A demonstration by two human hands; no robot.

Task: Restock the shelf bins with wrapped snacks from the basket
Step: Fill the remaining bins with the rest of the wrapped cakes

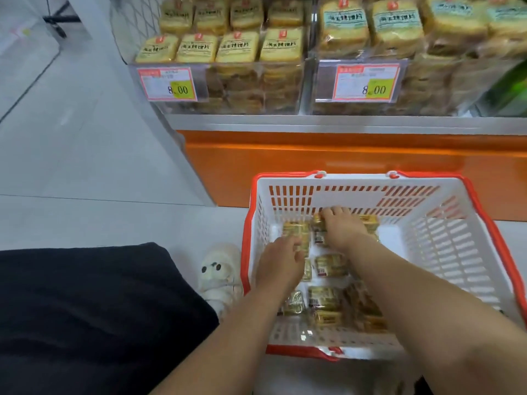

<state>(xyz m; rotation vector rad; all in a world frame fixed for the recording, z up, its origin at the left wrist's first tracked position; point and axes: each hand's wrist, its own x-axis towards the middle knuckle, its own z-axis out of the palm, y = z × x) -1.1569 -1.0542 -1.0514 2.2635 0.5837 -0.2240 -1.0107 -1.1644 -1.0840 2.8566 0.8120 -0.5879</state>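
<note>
A white basket [445,240] with a red rim stands on the floor below the shelf. Several yellow wrapped snacks [330,265] lie on its bottom. Both my hands are down inside it. My left hand [281,262] curls its fingers over a snack pack [296,232] at the basket's left side. My right hand [343,226] grips another pack [319,220] near the far wall. Above, two clear shelf bins hold stacked snacks: a left bin [216,89] with yellow labels and a right bin [422,89] with blue-green labels.
An orange shelf base [342,155] runs behind the basket. Price tags reading 8.00 [168,84] hang on the bin fronts. A white plush slipper [219,277] sits left of the basket, beside my dark-clothed knee [85,315]. Grey floor tiles stretch to the left.
</note>
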